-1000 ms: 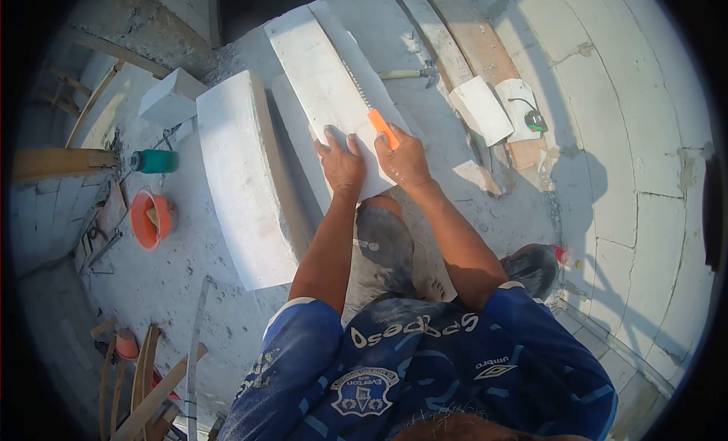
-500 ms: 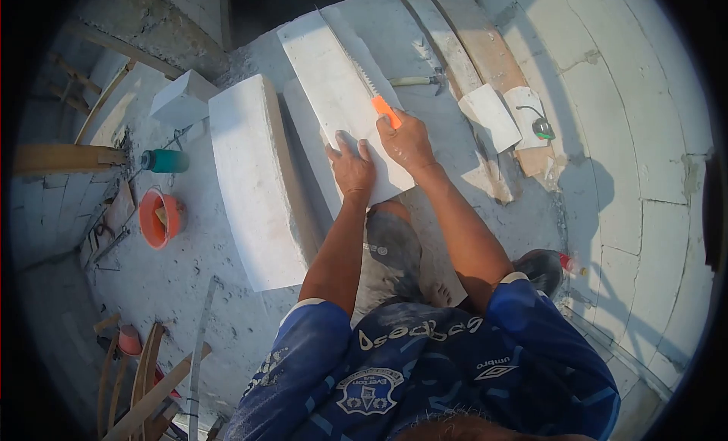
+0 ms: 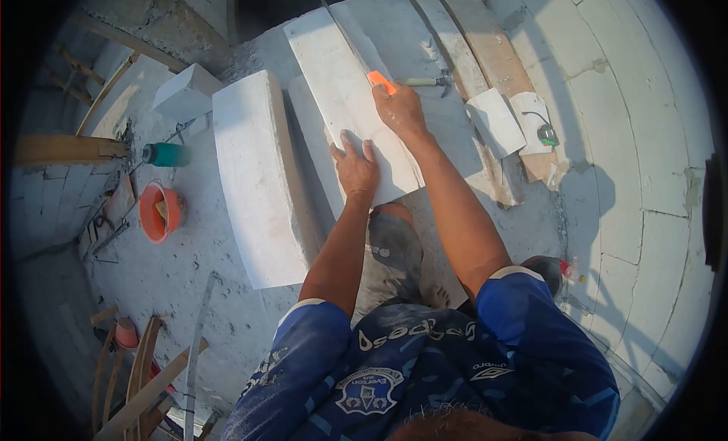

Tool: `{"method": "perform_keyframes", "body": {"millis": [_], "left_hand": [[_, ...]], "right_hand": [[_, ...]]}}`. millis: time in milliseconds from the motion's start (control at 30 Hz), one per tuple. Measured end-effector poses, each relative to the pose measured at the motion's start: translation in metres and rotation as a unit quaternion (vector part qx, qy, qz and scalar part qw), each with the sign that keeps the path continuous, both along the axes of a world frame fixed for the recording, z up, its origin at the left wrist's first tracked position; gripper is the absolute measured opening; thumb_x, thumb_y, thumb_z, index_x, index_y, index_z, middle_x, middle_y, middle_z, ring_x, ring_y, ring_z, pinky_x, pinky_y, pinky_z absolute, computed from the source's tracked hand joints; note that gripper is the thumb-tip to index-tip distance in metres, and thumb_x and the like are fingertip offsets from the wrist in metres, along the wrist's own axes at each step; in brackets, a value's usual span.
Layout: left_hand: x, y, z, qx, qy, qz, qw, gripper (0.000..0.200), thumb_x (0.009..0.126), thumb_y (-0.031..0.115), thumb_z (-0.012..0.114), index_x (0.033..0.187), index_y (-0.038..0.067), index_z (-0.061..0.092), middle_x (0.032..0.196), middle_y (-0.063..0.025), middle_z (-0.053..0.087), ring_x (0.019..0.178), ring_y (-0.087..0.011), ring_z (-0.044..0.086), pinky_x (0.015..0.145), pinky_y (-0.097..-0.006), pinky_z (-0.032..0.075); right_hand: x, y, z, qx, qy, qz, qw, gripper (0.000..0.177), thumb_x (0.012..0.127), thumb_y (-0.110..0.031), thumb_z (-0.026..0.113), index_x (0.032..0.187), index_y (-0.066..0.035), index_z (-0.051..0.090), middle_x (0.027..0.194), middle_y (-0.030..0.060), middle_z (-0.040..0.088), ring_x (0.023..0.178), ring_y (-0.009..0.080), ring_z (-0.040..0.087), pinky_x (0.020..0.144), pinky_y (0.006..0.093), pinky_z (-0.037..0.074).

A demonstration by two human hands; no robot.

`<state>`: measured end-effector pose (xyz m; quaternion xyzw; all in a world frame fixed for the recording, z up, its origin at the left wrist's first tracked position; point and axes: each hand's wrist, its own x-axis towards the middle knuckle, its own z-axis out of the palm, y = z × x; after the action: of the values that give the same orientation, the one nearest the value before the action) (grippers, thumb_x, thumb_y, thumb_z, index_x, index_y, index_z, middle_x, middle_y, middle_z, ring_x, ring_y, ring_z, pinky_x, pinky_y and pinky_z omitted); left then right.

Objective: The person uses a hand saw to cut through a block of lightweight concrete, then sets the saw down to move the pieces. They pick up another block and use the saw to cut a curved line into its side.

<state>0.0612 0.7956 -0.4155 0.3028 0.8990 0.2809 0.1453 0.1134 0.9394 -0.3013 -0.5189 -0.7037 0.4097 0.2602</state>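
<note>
- White block (image 3: 334,73) lies lengthwise in front of the person, on a greyish slab (image 3: 309,115); its near end is close to the knee (image 3: 394,236).
- Left hand (image 3: 356,168) rests on the block near that end, fingers spread over the top face and along the left edge; it is pressed down, clasped round nothing.
- Right hand (image 3: 400,111) is clenched round the orange handle of a handsaw (image 3: 381,81). Blade runs forward from the fist along the block's right side, the tip reaching past the far end. From here I cannot tell how deep the teeth sit.
- Hammer (image 3: 422,82) lies just right of the saw handle, head pointing away from it.
- Further right: long boards (image 3: 493,50), a white offcut (image 3: 495,122) near them, and a second pale piece (image 3: 531,111) with a green-and-black tape measure (image 3: 546,134) on it.
- To the left, a thick white block (image 3: 254,175) stands apart from the one under the hands; beyond it, a smaller cube-like block (image 3: 186,91).
- Farther left on the dusty floor (image 3: 174,289): a teal bottle (image 3: 162,154) on its side, and an orange bucket (image 3: 177,208) with something small inside.
- Lower left, wooden strips (image 3: 152,384) lie in a loose heap beside a small reddish pot (image 3: 126,332).
- Right side: pale block wall (image 3: 652,153), the person's shadow across its foot.
</note>
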Motion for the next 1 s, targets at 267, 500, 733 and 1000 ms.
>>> {"method": "perform_keyframes", "body": {"millis": [267, 500, 733, 1000], "left_hand": [[0.001, 0.001, 0.007, 0.013, -0.029, -0.006, 0.999, 0.076, 0.107, 0.05, 0.051, 0.165, 0.005, 0.032, 0.16, -0.0411, 0.029, 0.131, -0.0578, 0.055, 0.111, -0.054, 0.048], [0.005, -0.003, 0.005, 0.003, -0.042, -0.01, 0.999, 0.076, 0.107, 0.05, 0.051, 0.165, 0.005, 0.031, 0.16, -0.041, 0.03, 0.131, -0.0587, 0.054, 0.112, -0.0546, 0.048], [0.002, -0.002, -0.002, 0.013, -0.021, -0.001, 1.0, 0.075, 0.106, 0.048, 0.055, 0.164, 0.007, 0.033, 0.158, -0.0402, 0.032, 0.132, -0.0585, 0.054, 0.11, -0.0551, 0.049], [-0.003, 0.006, 0.005, 0.034, -0.044, 0.0, 0.998, 0.074, 0.106, 0.048, 0.055, 0.164, 0.007, 0.034, 0.158, -0.0408, 0.032, 0.135, -0.0588, 0.051, 0.111, -0.0551, 0.049]], "right_hand": [[0.044, -0.051, 0.014, -0.015, 0.03, -0.021, 0.999, 0.042, 0.097, -0.034, 0.058, 0.098, 0.007, 0.071, 0.083, 0.0313, 0.071, 0.085, 0.0476, 0.072, 0.079, 0.0514, 0.056], [-0.013, 0.025, 0.017, -0.1, -0.006, -0.01, 0.995, 0.047, 0.096, -0.037, 0.057, 0.096, 0.007, 0.073, 0.085, 0.032, 0.072, 0.084, 0.0474, 0.073, 0.079, 0.0513, 0.056], [-0.001, -0.005, 0.015, -0.013, 0.019, -0.009, 1.0, 0.045, 0.096, -0.036, 0.059, 0.089, 0.007, 0.071, 0.078, 0.0246, 0.07, 0.078, 0.0393, 0.069, 0.075, 0.0478, 0.055], [-0.027, 0.026, 0.008, 0.015, -0.027, -0.003, 1.0, 0.048, 0.093, -0.036, 0.058, 0.097, 0.009, 0.074, 0.087, 0.0329, 0.072, 0.09, 0.0497, 0.073, 0.087, 0.0504, 0.057]]}}
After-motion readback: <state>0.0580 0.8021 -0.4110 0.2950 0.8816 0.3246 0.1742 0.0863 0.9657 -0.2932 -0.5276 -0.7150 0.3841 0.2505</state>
